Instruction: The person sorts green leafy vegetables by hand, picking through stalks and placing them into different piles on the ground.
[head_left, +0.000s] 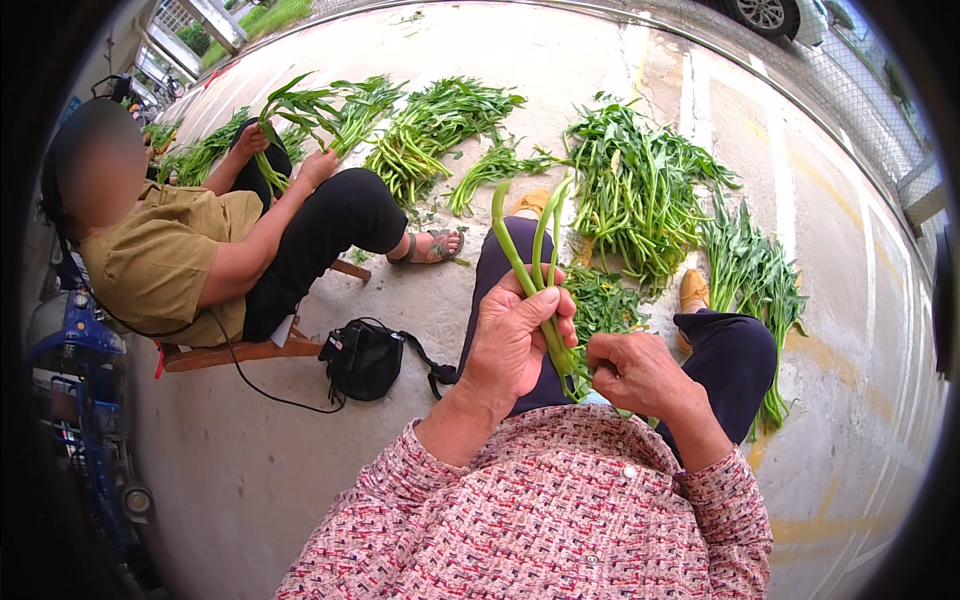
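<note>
My left hand (506, 341) grips a few thick green stems of a leafy vegetable (517, 251), which looks like water spinach. Their bare ends point up and away from me, while the leafy ends hang below the fist near my lap. Close beside those lower ends is my right hand (645, 375), its fingers curled. Whether it pinches a leaf or stem is hidden. Between my legs lies a pile of loose leaves (600, 300). Just beyond it rests a large heap of leafy stems (637, 187) on the concrete.
More bunches (750, 262) lie by my right shoe, with a small bunch (495, 169) and a larger heap (435, 127) ahead. To my left a co-worker (172, 247) sits on a wooden stool (225, 356), holding stems. A black bag (365, 358) is on the ground between us.
</note>
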